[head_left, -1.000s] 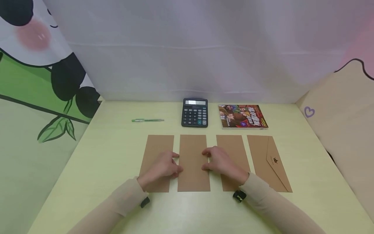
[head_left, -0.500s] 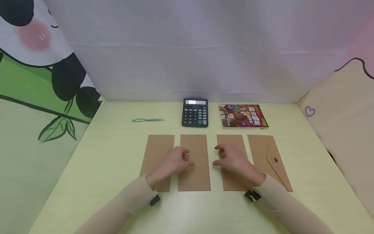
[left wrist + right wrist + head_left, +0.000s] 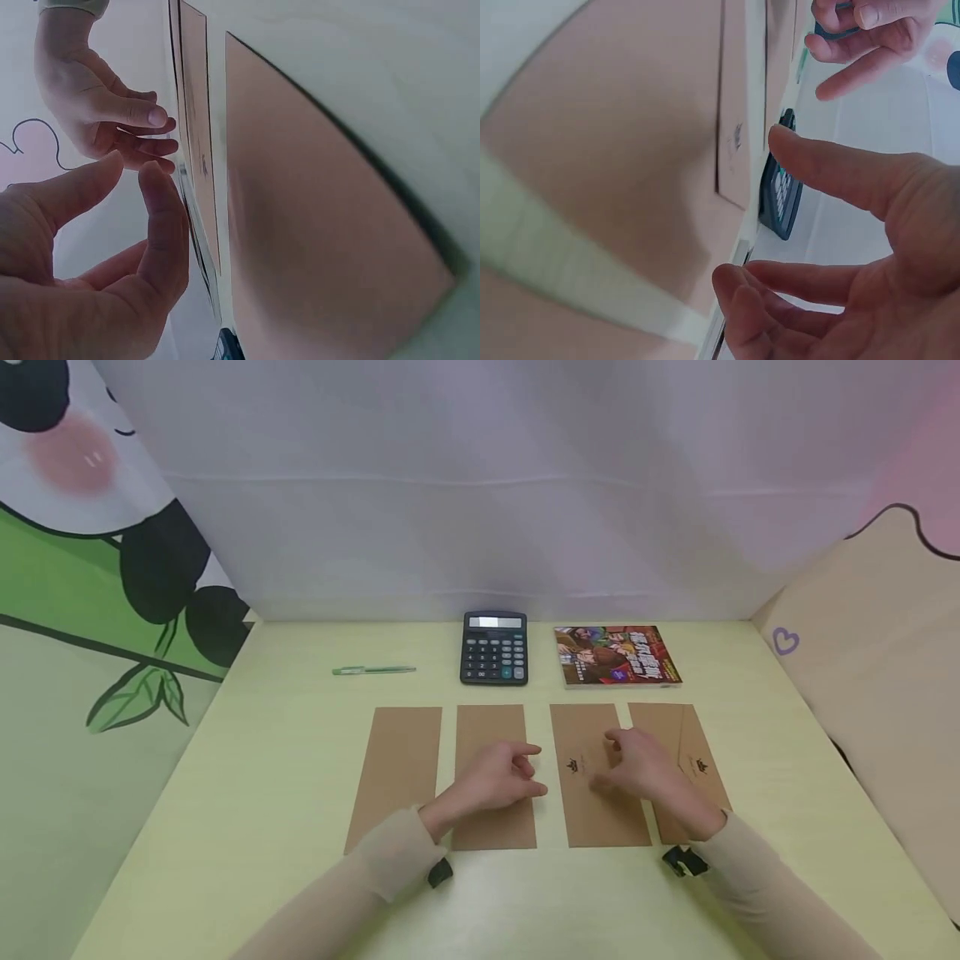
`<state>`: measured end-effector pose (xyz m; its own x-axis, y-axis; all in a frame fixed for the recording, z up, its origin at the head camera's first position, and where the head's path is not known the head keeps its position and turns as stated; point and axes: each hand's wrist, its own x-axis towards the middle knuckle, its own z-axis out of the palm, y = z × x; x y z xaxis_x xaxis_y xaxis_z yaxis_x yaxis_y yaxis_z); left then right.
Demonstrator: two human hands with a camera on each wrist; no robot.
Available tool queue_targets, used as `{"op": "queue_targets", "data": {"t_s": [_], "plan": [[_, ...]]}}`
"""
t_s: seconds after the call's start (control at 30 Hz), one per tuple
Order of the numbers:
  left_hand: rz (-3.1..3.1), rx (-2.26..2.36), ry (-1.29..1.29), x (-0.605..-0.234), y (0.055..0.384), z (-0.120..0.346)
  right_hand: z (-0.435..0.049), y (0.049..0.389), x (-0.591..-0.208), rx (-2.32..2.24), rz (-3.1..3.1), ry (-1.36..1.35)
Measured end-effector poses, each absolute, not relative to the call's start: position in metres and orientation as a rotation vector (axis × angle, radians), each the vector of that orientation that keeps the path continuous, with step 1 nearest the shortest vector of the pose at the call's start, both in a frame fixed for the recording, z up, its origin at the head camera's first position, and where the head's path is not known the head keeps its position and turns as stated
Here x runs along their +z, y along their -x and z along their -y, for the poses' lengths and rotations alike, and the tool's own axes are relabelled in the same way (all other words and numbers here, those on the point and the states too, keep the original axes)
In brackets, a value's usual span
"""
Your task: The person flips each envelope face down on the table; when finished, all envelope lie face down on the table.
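It looked like a study or office corner, its exact kind uncertain. From the person's side, the pale table point(image 3: 247, 793) held brown envelopes point(image 3: 401, 760), a calculator point(image 3: 493, 648) at twelve o'clock, pen point(image 3: 373, 670) at eleven, book point(image 3: 617, 656) at one; a cartoon-decorated wall point(image 3: 142, 693) stood at ten.

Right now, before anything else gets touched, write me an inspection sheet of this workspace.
Surface: pale yellow-green table.
Job items: leftmost envelope, second envelope, third envelope and rightmost envelope; brown, flat, side by side with gaps. The last two show printed crowns.
Clutter: green pen, calculator and illustrated book, beyond the envelopes.
Hands: left hand hovers above the second envelope, holding nothing; right hand is over the third and rightmost ones, holding nothing visible, contact unclear.
Cables: nothing seen.
Surroundings: pale backdrop; painted left wall and right wall.
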<state>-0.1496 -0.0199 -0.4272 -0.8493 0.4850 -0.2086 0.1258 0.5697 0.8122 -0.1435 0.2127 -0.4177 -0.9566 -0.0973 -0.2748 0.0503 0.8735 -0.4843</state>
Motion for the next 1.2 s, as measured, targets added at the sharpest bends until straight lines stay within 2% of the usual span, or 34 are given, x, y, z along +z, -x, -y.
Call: {"op": "queue_targets", "data": {"t_s": [0.47,0.87,1.2], "plan": [[-2.380,1.113,-0.449,-0.434,0.156,-0.002,-0.232,0.133,-0.417,-0.811,-2.704,-0.033],[-2.391,1.001,-0.457,-0.443,0.153,-0.023,-0.244,0.128,-0.432,-0.795,-2.675,-0.094],[-2.449,0.952,-0.442,-0.439,0.152,-0.032,-0.245,0.130,-0.425,-0.835,-2.652,-0.135]]}}
